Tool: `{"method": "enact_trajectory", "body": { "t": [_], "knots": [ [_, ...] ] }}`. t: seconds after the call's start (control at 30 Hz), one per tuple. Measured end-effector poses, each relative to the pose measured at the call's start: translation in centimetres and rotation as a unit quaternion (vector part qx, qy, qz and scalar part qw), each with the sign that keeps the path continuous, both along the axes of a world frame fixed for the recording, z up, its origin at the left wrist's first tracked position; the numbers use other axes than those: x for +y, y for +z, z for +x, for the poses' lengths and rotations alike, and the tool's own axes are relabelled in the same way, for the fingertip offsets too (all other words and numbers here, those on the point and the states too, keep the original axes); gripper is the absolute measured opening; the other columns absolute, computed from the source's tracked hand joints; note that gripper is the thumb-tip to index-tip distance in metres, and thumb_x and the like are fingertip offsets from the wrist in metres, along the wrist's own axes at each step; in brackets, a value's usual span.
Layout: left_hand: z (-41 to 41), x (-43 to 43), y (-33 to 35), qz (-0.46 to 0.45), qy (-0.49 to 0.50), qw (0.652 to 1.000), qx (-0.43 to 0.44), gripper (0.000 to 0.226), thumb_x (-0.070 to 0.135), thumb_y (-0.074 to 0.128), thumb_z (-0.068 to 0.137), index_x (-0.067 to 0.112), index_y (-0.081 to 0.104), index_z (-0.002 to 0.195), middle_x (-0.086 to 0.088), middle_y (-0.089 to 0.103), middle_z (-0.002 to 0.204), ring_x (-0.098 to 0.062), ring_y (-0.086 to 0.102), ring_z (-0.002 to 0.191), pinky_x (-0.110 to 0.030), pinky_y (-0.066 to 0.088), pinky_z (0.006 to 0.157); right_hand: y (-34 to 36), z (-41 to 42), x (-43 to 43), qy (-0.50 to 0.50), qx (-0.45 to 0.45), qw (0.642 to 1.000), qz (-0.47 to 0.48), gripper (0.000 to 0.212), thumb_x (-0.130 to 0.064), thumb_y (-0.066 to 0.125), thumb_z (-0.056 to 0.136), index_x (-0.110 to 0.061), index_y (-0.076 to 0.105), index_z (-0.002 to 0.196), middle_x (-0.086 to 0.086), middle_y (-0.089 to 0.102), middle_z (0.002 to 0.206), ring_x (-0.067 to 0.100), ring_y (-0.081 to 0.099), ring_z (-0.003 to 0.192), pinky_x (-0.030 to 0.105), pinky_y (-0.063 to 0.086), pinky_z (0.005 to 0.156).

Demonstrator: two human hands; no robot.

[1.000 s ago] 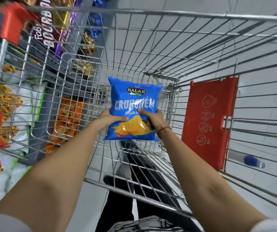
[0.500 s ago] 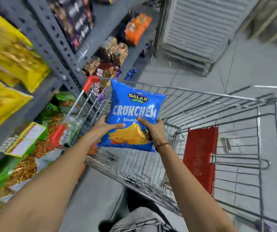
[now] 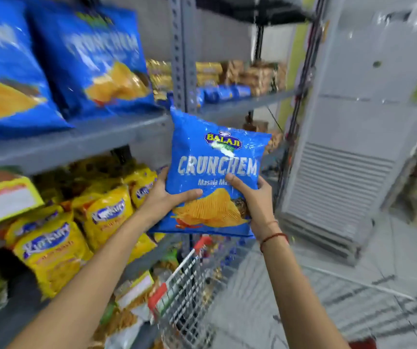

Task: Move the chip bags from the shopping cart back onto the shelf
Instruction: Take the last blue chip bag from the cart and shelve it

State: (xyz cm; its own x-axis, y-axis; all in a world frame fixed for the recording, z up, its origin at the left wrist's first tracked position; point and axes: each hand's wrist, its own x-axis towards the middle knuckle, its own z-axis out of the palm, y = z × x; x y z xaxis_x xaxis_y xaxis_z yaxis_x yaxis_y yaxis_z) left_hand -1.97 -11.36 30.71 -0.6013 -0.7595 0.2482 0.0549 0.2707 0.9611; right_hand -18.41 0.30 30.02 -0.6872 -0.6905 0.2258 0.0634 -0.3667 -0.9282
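Note:
I hold a blue Crunchem chip bag [image 3: 217, 157] upright in both hands, in front of the grey shelf [image 3: 81, 137]. My left hand [image 3: 167, 197] grips its lower left edge and my right hand [image 3: 252, 197] grips its lower right edge. The bag hangs just right of the shelf's upright post, a little below the shelf board. Two matching blue chip bags [image 3: 96, 59] stand on that board at the upper left. The wire shopping cart [image 3: 189, 293] is below my arms.
Yellow Kurkure bags [image 3: 53, 248] fill the lower shelf at left. Biscuit packs [image 3: 225, 93] lie on a further shelf bay behind the post. A tall grey air-conditioning unit [image 3: 348, 147] stands on the floor to the right.
Both hands have lifted the blue bag out of the cart and up to shelf height. The view has swung up from the cart to the shelves.

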Motion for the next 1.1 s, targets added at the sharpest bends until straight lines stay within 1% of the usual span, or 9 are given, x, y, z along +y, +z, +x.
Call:
{"method": "enact_trajectory", "body": {
  "t": [0.17, 0.3, 0.43, 0.53, 0.6, 0.7, 0.8, 0.87, 1.1],
  "knots": [
    [6.8, 0.8, 9.6, -0.087, 0.051, 0.992, 0.078, 0.069, 0.036, 0.089, 0.040, 0.035, 0.055, 0.101, 0.014, 0.067, 0.103, 0.003, 0.066, 0.086, -0.012, 0.052, 0.066, 9.9, 5.6, -2.0, 0.059, 0.057, 0.992, -0.100, 0.013, -0.011, 0.080, 0.069, -0.017, 0.073, 0.079, -0.002, 0.078, 0.078, 0.015, 0.072, 0.074, 0.027, 0.059, 0.067],
    [13.1, 1.8, 14.7, -0.140, 0.112, 0.978, 0.107, 0.064, 0.033, 0.080, 0.049, 0.030, 0.053, 0.106, 0.014, 0.068, 0.100, 0.007, 0.066, 0.081, -0.009, 0.050, 0.062, 15.2, 10.9, -3.8, 0.114, 0.083, 0.978, -0.152, 0.022, -0.019, 0.084, 0.064, -0.014, 0.074, 0.083, 0.005, 0.077, 0.086, 0.024, 0.072, 0.085, 0.038, 0.059, 0.079],
    [20.5, 2.2, 17.5, -0.182, 0.188, 0.959, 0.109, 0.069, 0.036, 0.089, 0.045, 0.037, 0.053, 0.103, 0.020, 0.069, 0.098, 0.009, 0.065, 0.083, -0.009, 0.051, 0.065, 18.3, 17.4, -6.4, 0.174, 0.098, 0.964, -0.177, 0.030, -0.032, 0.086, 0.053, -0.019, 0.076, 0.078, 0.002, 0.078, 0.086, 0.020, 0.074, 0.083, 0.033, 0.058, 0.073],
    [26.3, 2.3, 18.3, -0.182, 0.235, 0.947, 0.118, 0.073, 0.040, 0.087, 0.046, 0.035, 0.052, 0.109, 0.015, 0.068, 0.106, 0.002, 0.066, 0.091, -0.011, 0.053, 0.067, 19.5, 22.7, -8.3, 0.210, 0.116, 0.954, -0.179, 0.053, -0.045, 0.088, 0.045, -0.017, 0.075, 0.089, 0.003, 0.077, 0.096, 0.022, 0.071, 0.097, 0.042, 0.055, 0.088],
    [28.8, 2.0, 18.5, -0.166, 0.253, 0.945, 0.126, 0.074, 0.043, 0.085, 0.042, 0.036, 0.053, 0.109, 0.013, 0.071, 0.103, -0.003, 0.068, 0.092, -0.017, 0.055, 0.068, 19.9, 25.4, -9.4, 0.222, 0.122, 0.951, -0.175, 0.066, -0.053, 0.087, 0.042, -0.021, 0.074, 0.098, -0.003, 0.076, 0.102, 0.014, 0.068, 0.104, 0.045, 0.051, 0.095],
    [33.9, 1.8, 18.6, -0.153, 0.312, 0.928, 0.131, 0.079, 0.044, 0.087, 0.041, 0.033, 0.054, 0.113, 0.011, 0.073, 0.102, -0.009, 0.069, 0.093, -0.025, 0.055, 0.073, 20.8, 30.6, -11.3, 0.274, 0.137, 0.937, -0.165, 0.106, -0.059, 0.085, 0.043, -0.005, 0.055, 0.128, 0.014, 0.058, 0.134, 0.028, 0.054, 0.126, 0.049, 0.043, 0.106],
    [38.0, 1.6, 19.0, -0.150, 0.358, 0.912, 0.134, 0.071, 0.040, 0.089, 0.041, 0.033, 0.057, 0.103, 0.014, 0.075, 0.092, -0.006, 0.070, 0.085, -0.019, 0.055, 0.063, 21.4, 35.1, -13.1, 0.304, 0.156, 0.925, -0.167, 0.104, -0.053, 0.083, 0.057, -0.005, 0.042, 0.139, 0.010, 0.043, 0.148, 0.026, 0.041, 0.136, 0.042, 0.035, 0.113],
    [39.9, 1.2, 19.0, -0.148, 0.385, 0.901, 0.133, 0.073, 0.036, 0.089, 0.042, 0.031, 0.055, 0.105, 0.011, 0.073, 0.094, -0.007, 0.070, 0.084, -0.018, 0.055, 0.060, 21.4, 37.5, -14.1, 0.321, 0.155, 0.921, -0.158, 0.105, -0.049, 0.082, 0.062, -0.008, 0.033, 0.144, 0.006, 0.036, 0.151, 0.023, 0.036, 0.139, 0.035, 0.032, 0.111],
    [42.8, -1.2, 18.1, -0.122, 0.430, 0.887, 0.119, 0.064, 0.024, 0.081, 0.063, 0.025, 0.046, 0.117, 0.008, 0.065, 0.102, -0.008, 0.065, 0.088, -0.015, 0.054, 0.055, 20.7, 41.5, -17.4, 0.347, 0.152, 0.916, -0.132, 0.097, -0.046, 0.082, 0.064, -0.006, 0.039, 0.141, 0.007, 0.043, 0.148, 0.026, 0.037, 0.139, 0.039, 0.030, 0.115]
  ]
}}
